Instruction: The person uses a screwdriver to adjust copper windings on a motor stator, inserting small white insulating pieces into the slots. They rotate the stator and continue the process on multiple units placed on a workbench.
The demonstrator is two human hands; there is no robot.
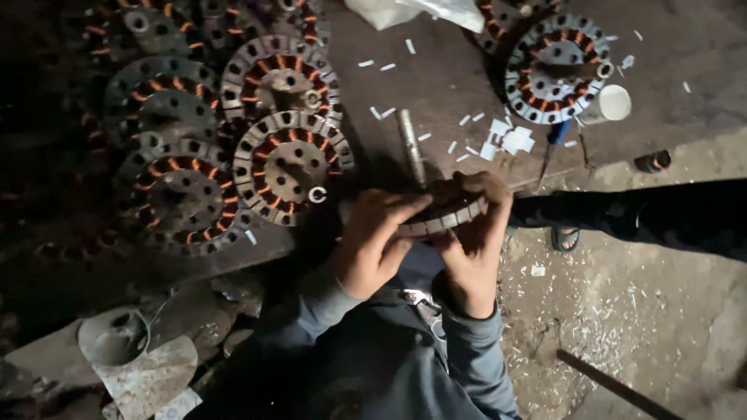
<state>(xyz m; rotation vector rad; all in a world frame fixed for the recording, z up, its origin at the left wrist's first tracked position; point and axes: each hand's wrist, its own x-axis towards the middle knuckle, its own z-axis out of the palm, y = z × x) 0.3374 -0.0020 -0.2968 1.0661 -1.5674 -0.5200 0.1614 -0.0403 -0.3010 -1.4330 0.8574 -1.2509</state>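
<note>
Gripping a round motor stator between them, the left hand and right hand held it tilted over the person's lap, near the counter edge, where more copper-wound stators lay stacked alongside.

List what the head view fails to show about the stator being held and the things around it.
- Stator: its top face is covered by the left hand and right hand; only the rim shows.
- Stator pile: the far left ones are lost in shadow.
- White bag: cut off by the top edge.
- Dark rod: runs out at the bottom edge.
- White scraps: too small to identify.
</note>
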